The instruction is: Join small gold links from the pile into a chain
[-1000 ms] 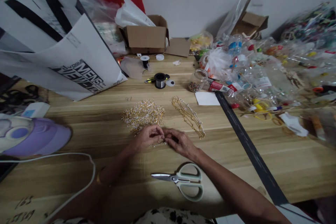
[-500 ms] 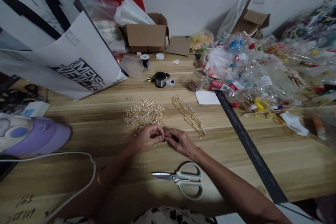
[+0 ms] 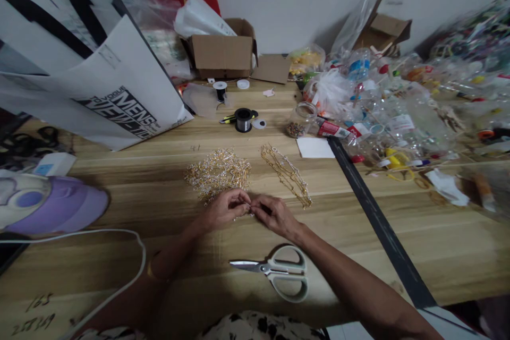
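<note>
My left hand (image 3: 228, 206) and my right hand (image 3: 274, 213) meet fingertip to fingertip low over the wooden table. Both are closed in a pinch on a thin beaded chain (image 3: 239, 218), a short length of which shows below the fingers. The exact bit between the fingertips is too small to make out. Just beyond my left hand lies a tangled heap of gold and clear beaded chain (image 3: 219, 170). To the right of it, several beaded strands (image 3: 287, 175) are laid out in a long loop. Grey-handled scissors (image 3: 274, 271) rest nearer to me, blades pointing left.
Farther back are a wire spool (image 3: 243, 120), a second spool (image 3: 220, 91) and a jar of beads (image 3: 300, 121). A large paper bag (image 3: 119, 79) and a purple cap (image 3: 75, 202) stand left. Plastic bottles (image 3: 402, 111) crowd the right, beside a dark strip (image 3: 374, 218).
My fingertips have shifted very slightly while staying pinched together at the same spot. The chains, scissors and other things lie where they were.
</note>
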`<state>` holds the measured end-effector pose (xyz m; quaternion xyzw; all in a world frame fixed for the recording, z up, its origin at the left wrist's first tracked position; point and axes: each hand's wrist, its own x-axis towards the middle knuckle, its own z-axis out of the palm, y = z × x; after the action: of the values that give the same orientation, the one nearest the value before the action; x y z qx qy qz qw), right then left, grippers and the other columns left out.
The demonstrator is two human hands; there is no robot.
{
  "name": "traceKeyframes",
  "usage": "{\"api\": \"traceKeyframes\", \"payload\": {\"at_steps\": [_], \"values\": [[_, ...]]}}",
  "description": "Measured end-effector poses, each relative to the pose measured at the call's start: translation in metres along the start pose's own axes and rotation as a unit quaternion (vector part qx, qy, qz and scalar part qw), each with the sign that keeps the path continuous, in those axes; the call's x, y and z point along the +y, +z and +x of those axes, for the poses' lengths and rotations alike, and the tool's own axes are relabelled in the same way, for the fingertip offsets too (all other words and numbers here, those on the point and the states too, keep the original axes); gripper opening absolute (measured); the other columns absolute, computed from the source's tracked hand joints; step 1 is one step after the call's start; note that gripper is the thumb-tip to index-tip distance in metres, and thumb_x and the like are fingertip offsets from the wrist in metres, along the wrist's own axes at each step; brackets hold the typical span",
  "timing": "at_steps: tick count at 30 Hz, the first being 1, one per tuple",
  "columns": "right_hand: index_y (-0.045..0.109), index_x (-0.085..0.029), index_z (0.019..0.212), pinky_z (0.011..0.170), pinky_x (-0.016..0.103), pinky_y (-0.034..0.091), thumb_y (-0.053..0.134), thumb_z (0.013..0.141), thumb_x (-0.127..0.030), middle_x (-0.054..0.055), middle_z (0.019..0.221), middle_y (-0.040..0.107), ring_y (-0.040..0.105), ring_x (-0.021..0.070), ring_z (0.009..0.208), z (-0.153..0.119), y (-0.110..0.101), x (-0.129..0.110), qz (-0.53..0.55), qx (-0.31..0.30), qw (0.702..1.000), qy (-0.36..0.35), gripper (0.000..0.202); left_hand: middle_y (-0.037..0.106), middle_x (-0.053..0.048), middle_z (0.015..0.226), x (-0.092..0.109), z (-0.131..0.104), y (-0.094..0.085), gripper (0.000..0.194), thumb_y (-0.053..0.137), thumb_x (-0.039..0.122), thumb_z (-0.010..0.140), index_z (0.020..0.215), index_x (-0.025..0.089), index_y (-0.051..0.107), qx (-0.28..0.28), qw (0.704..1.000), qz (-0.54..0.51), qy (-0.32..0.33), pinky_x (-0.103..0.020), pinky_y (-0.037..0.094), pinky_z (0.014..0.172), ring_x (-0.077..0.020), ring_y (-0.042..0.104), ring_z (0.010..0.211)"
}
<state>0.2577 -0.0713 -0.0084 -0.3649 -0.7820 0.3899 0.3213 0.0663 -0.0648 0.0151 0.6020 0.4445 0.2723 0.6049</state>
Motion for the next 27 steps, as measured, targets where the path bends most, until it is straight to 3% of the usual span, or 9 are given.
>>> {"api": "traceKeyframes", "payload": {"at_steps": [9,16,21,27], "values": [[0.061,-0.017,0.082,0.063,0.022,0.043,0.049,0.091,-0.026,0.003,0.074,0.063,0.058,0.0143,0.066,0.000,0.001,0.001,-0.003,-0.004,1.000,-0.005,0.018,0.066,-0.002,0.068,-0.016,0.003,-0.003,0.011,0.063,0.025,0.074,0.075,0.015,0.068,0.029,0.986,0.161,0.022,-0.022,0.042,0.059,-0.0135,0.057,0.064],[0.062,-0.017,0.082,0.064,0.023,0.044,0.048,0.091,-0.025,0.003,0.073,0.063,0.058,0.0143,0.066,0.000,0.001,0.001,-0.009,-0.005,1.000,-0.010,0.018,0.066,-0.001,0.065,-0.004,0.000,-0.001,0.013,0.059,0.021,0.078,0.072,0.018,0.071,0.033,0.965,0.248,0.072,-0.022,0.038,0.060,-0.0129,0.055,0.061],[0.063,-0.017,0.083,0.064,0.023,0.044,0.051,0.089,-0.023,0.003,0.074,0.065,0.059,0.0141,0.066,0.000,0.001,0.000,-0.002,0.003,1.000,0.002,0.014,0.065,0.000,0.064,-0.008,0.001,-0.003,0.014,0.057,0.020,0.078,0.073,0.016,0.069,0.018,0.970,0.235,0.054,-0.021,0.038,0.057,-0.0119,0.053,0.058],[0.064,-0.018,0.094,0.070,0.024,0.048,0.053,0.090,-0.025,0.004,0.083,0.069,0.064,0.0149,0.074,0.000,0.000,-0.003,0.028,0.011,0.999,0.018,0.014,0.064,-0.001,0.066,-0.014,0.002,-0.004,0.014,0.058,0.025,0.076,0.077,0.014,0.066,0.043,0.984,0.168,0.036,-0.020,0.040,0.056,-0.0126,0.055,0.060]]}}
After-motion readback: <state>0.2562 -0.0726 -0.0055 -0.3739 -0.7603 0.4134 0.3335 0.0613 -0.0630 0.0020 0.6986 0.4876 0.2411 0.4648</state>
